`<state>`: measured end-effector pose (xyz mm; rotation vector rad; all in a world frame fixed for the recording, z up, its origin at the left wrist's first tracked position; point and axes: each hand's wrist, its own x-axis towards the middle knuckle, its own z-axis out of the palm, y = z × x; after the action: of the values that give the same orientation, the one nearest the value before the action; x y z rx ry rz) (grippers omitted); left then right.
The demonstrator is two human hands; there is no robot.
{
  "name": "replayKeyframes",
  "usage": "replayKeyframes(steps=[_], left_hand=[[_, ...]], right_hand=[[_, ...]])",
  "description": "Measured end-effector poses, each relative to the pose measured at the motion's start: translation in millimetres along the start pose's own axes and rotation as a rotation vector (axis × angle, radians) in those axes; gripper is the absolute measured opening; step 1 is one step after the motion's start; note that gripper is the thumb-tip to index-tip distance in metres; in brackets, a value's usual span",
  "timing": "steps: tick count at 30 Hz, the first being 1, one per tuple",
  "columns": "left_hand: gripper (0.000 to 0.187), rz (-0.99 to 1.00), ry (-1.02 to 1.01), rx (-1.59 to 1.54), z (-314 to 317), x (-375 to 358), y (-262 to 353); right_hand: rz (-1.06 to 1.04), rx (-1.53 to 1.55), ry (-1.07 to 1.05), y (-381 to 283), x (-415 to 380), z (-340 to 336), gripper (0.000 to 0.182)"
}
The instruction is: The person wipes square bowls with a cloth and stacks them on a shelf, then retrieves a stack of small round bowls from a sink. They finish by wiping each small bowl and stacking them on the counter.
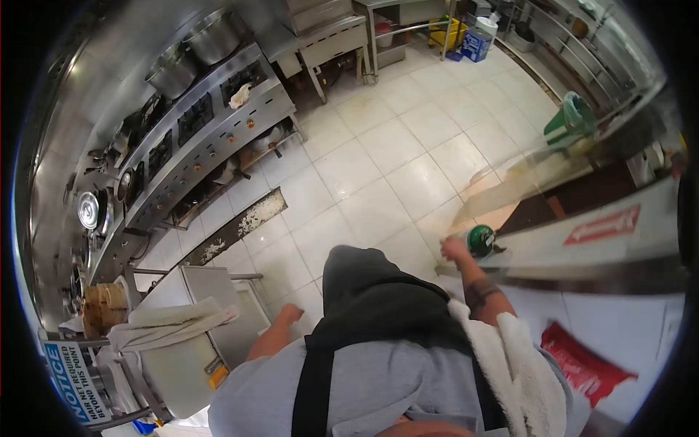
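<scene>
My left hand [293, 313] hangs low on the left side of my body, over the white tiled floor, near the grey-white cabinet. Its fingers are too small and turned away to make out. Out in front on the right, my right hand [456, 249] is at the near side of a green rounded container [480, 240] with a dark fitting on one side. Hand and container overlap in this view at the end of the counter; I cannot tell if the fingers grip it. A white towel [513, 364] drapes over my right side, and I wear a dark apron [386, 306].
A long stove [196, 138] with pots [211, 36] runs along the left. A floor drain [244, 222] holds white bits. At right are a counter [582, 240], a green bin [570, 120] and a red bag [582, 364]. A folded towel [171, 324] lies at left.
</scene>
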<state>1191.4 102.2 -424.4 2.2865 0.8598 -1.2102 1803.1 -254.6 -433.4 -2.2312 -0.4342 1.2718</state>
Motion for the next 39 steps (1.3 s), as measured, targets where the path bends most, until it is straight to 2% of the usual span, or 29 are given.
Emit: replayKeyframes(steps=[1,2,3,5,6,8,10,12,15,16,17,18,19,20,21,22,23,24,25,26,28,29,31,32,33,34,35,38,39], left_hand=[[0.035,0.233,0.09,0.293,-4,-6,0],[0.035,0.143,0.043,0.086,3,-16,11],[0.034,0.014,0.014,-0.162,3,-19,27],[0.034,-0.041,0.003,-0.372,-16,-5,65],[0.034,-0.032,0.009,-0.438,-33,12,85],[0.033,0.031,0.012,-0.495,-81,59,133],[0.033,0.134,0.009,-0.481,-145,117,177],[0.033,0.267,0.032,-0.42,-224,184,214],[0.032,0.5,0.111,-0.173,-366,308,252],[0.032,0.559,0.142,-0.022,-419,352,261],[0.039,0.544,0.091,0.282,-475,404,271],[0.043,0.42,0.131,0.187,-536,433,282],[0.039,0.31,0.215,0.208,-598,461,300],[0.04,0.274,0.405,0.11,-657,483,319],[0.049,0.27,0.417,0.131,-716,516,342],[0.047,0.23,0.49,0.189,-765,543,369],[0.038,0.175,0.562,0.007,-814,535,409],[0.038,0.179,0.572,0.007,-836,526,448],[0.033,0.239,0.65,-0.39,-869,529,495],[0.028,0.297,0.689,-0.772,-891,532,532],[0.024,0.425,0.468,-0.873,-897,537,589],[0.025,0.417,0.337,-0.788,-887,555,604],[0.033,0.388,0.096,-0.384,-870,544,642],[0.042,0.486,0.063,-0.062,-850,564,643],[0.049,0.474,0.052,-0.151,-832,580,647],[0.049,0.412,-0.011,-0.372,-841,543,664],[0.042,0.607,0.125,0.001,-842,555,661],[0.041,0.438,0.011,-0.05,-850,586,673],[0.041,0.391,-0.014,-0.054,-865,603,682]], right_hand=[[-0.194,-0.054,0.111,-12,43,-25,0.027],[-0.39,-0.096,0.228,-28,83,-46,0.028],[-0.395,-0.083,0.231,-63,98,-68,0.028],[-0.067,0.246,0.175,-141,96,-114,0.026],[-0.062,0.257,0.181,-146,113,-123,0.026],[0.022,0.149,0.14,-145,143,-151,0.036],[-0.002,-0.385,-0.008,-97,184,-167,0.042],[-0.07,-0.468,-0.137,-84,166,-193,0.043],[0.059,-0.212,0.092,-68,131,-225,0.042],[0.123,-0.073,0.18,-50,130,-236,0.043],[0.216,0.08,0.247,-43,123,-248,0.044],[0.246,0.123,0.27,-17,122,-255,0.044],[0.148,0.109,0.188,19,129,-262,0.044],[0.037,0.084,0.114,39,146,-277,0.044],[0.104,0.035,0.092,50,151,-294,0.044],[0.169,0.02,0.076,58,159,-309,0.043],[0.216,0.026,0.071,66,170,-326,0.042],[0.223,0.013,0.068,71,191,-349,0.041],[0.217,0.0,0.073,78,216,-372,0.041],[0.203,-0.022,0.07,77,237,-392,0.04],[0.114,-0.137,0.069,70,283,-447,0.039],[0.045,-0.219,0.077,61,308,-480,0.038],[-0.091,-0.314,0.155,40,358,-549,0.037],[-0.117,-0.237,0.216,27,380,-591,0.036],[0.098,0.161,0.236,-2,393,-637,0.035],[0.31,0.562,0.25,-40,402,-690,0.034],[0.273,0.64,0.325,-61,415,-733,0.032],[0.159,0.705,0.449,-79,462,-836,0.031],[0.19,0.76,0.478,-84,470,-863,0.03]])
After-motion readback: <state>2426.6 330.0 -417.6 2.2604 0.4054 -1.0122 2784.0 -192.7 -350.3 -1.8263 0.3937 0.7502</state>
